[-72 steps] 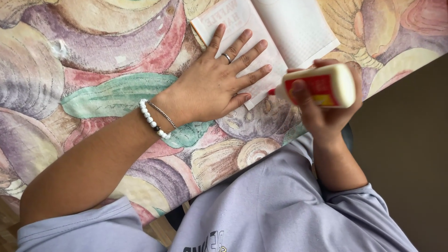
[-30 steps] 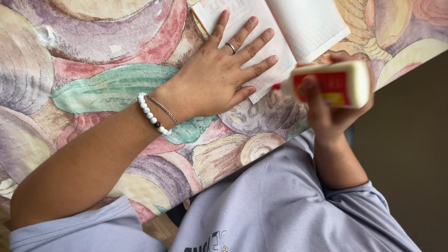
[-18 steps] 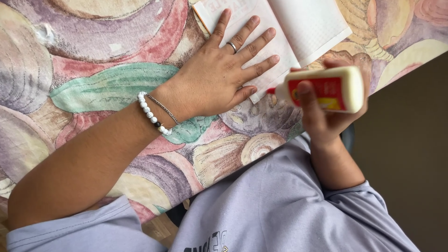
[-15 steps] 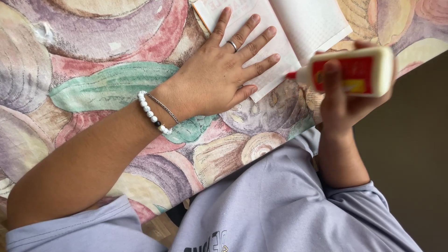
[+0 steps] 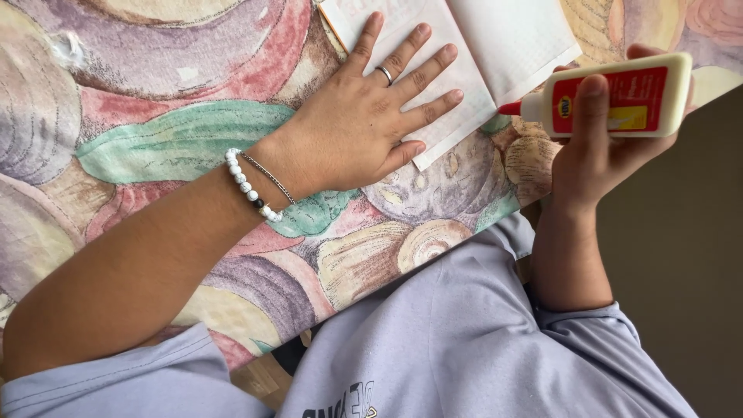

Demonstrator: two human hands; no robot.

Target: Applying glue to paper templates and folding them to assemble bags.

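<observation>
Left hand [image 5: 364,128], fingers spread flat, pins the open white paper notebook [image 5: 472,46] on the shell-patterned tablecloth [image 5: 155,139]; right hand [image 5: 596,147] grips a white plastic glue bottle with red label [image 5: 619,97], red nozzle just beside the page edge; no glue visible on the paper yet.

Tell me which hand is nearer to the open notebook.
Left. The left hand lies flat on the open notebook, fingers spread over its page. The right hand is off its lower right corner, holding a glue bottle.
</observation>
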